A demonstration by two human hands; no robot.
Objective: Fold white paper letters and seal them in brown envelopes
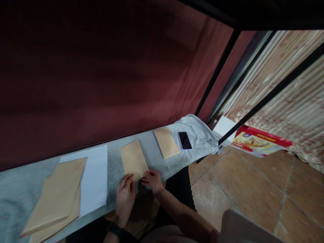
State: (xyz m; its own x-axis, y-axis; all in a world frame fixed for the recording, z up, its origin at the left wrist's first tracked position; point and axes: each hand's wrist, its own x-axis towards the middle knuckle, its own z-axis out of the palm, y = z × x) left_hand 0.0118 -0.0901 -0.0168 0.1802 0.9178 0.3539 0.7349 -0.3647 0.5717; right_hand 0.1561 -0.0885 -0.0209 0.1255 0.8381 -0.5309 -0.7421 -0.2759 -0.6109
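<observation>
A small tan envelope (133, 159) lies on the grey cloth-covered table (115, 168) in front of me. My left hand (125, 197) rests flat, fingers stretched out, its tips at the envelope's near edge. My right hand (152, 180) is beside it with fingers curled, pinching the envelope's near right corner. A second small tan envelope (166, 142) lies further right. To the left, white sheets (95, 175) lie beneath a stack of large tan envelopes (57, 195).
A dark phone (185, 140) lies on the table's right end, near the cloth's draped corner. A dark red wall runs behind the table. Tiled floor lies to the right, with a red and yellow box (258, 141) and black frame bars.
</observation>
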